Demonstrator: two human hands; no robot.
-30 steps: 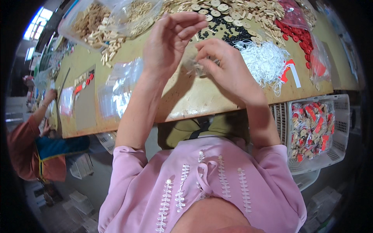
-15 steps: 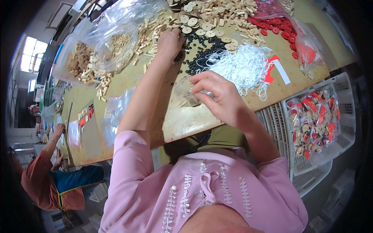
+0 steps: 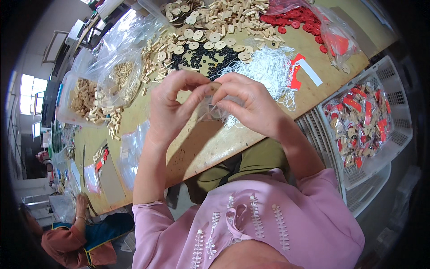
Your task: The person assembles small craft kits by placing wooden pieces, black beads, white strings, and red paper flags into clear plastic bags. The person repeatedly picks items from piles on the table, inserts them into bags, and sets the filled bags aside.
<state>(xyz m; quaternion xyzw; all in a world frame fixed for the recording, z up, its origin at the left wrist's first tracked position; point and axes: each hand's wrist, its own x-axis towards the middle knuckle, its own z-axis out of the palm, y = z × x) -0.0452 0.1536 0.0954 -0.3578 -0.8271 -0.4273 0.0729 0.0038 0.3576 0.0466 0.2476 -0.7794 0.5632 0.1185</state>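
Drawn back from the black beads (image 3: 214,62), the left hand (image 3: 172,105) now sits beside the right hand (image 3: 251,105), left of the white string heap (image 3: 271,67). Its thumb and forefinger pinch a small tan piece (image 3: 215,85); the right hand's fingers clamp a clear bag (image 3: 207,112), near the heap.

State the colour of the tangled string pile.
The tangled string pile is white; the head view shows it best.

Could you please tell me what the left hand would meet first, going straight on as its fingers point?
Most likely the right hand, close opposite the left hand, though depth between them is unclear.
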